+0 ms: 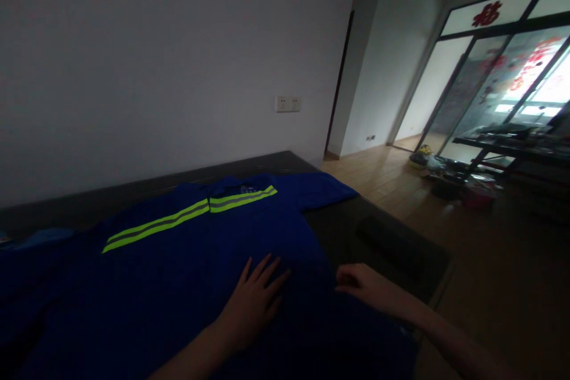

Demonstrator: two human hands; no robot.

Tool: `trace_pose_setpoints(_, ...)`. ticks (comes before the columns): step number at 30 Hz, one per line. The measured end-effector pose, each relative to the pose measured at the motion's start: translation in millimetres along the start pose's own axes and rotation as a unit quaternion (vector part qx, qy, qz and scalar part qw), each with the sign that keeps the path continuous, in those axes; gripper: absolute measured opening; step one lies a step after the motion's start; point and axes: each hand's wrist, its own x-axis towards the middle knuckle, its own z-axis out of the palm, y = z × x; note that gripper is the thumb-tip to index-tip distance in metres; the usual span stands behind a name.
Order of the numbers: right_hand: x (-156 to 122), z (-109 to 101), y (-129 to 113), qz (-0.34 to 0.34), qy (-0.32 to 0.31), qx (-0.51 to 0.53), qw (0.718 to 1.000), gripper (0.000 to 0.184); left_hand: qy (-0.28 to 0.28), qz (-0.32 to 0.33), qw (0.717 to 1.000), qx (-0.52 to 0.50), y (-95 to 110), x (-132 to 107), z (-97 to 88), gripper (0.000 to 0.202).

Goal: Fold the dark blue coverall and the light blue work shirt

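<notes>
A blue shirt with neon yellow reflective stripes lies spread flat on a dark table. My left hand rests flat on the shirt's lower part, fingers stretched and apart. My right hand is at the shirt's right edge with fingers curled inward; whether it pinches the fabric is too dark to tell.
A white wall with a double socket stands behind the table. To the right is a wooden floor, a doorway, glass sliding doors, a dark low table and scattered items on the floor.
</notes>
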Motion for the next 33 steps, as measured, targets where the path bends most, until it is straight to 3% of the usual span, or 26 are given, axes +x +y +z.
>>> trace_pose_setpoints(5, 5, 2, 21, 0.004, 0.128, 0.069, 0.989, 0.016, -0.017, -0.007, 1.0, 0.002, 2, 0, -4.3, 0.054)
trace_pose_setpoints(8, 2, -5, 38, 0.033, 0.155, 0.073, 0.985, 0.019, -0.011, -0.002, 1.0, 0.005, 2, -1, -4.7, 0.054)
trace_pose_setpoints(11, -11, -11, 48, 0.068, 0.154, 0.069, 0.983, 0.02, -0.01, 0.001, 1.0, 0.006, 1, -1, -3.4, 0.052)
trace_pose_setpoints(14, -31, -14, 47, 0.095, 0.145, 0.041, 0.984, 0.032, -0.016, -0.003, 1.0, 0.005, 1, -1, -3.9, 0.051)
trace_pose_setpoints(17, -54, -15, 38, 0.101, 0.07, 0.043, 0.991, 0.044, -0.012, -0.001, 1.0, 0.006, 2, -1, -5.0, 0.05)
trace_pose_setpoints(20, -70, -12, 30, 0.084, 0.018, 0.057, 0.995, 0.039, 0.003, 0.005, 1.0, 0.01, 1, -1, -2.7, 0.049)
trace_pose_setpoints(26, -86, -6, 27, 0.089, 0.046, 0.078, 0.992, 0.034, 0.027, 0.013, 0.999, 0.019, -5, 0, 9.5, 0.048)
trace_pose_setpoints(33, -106, 8, 15, 0.162, 0.08, -0.097, 0.979, 0.022, 0.007, 0.019, 0.999, 0.032, -5, 0, 3.6, 0.048)
